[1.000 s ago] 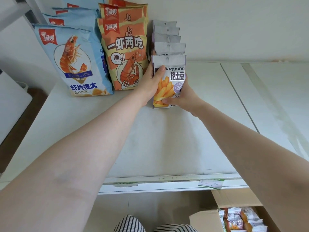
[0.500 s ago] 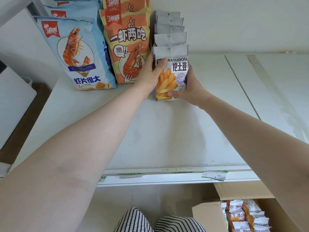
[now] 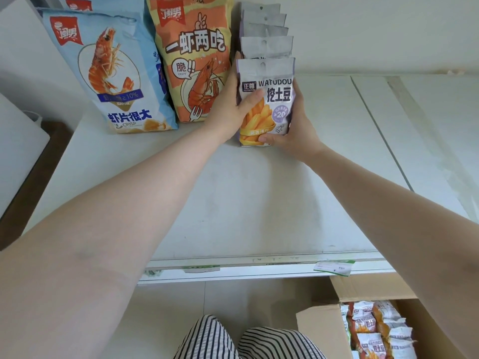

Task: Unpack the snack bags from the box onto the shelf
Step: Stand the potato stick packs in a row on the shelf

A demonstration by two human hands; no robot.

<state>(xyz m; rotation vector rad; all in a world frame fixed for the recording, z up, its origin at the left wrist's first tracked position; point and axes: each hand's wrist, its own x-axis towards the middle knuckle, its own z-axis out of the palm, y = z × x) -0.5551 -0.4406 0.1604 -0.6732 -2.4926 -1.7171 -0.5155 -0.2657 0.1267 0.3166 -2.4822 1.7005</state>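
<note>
Front WATUDOU potato-stick bag (image 3: 265,99), a flat glossy pouch with a grey top band and punched hang hole, stands upright on the white shelf (image 3: 259,203) at the head of a row of identical pouches (image 3: 265,29). Left hand (image 3: 228,110) clasps its left edge, thumb across the printed face; right hand (image 3: 293,133) cups its right side and lower corner. Beside it stand an orange shrimp-cracker bag (image 3: 194,60) and a blue prawn-crisp bag (image 3: 111,73). Below, an open cardboard box (image 3: 321,325) holds more pouches.
</note>
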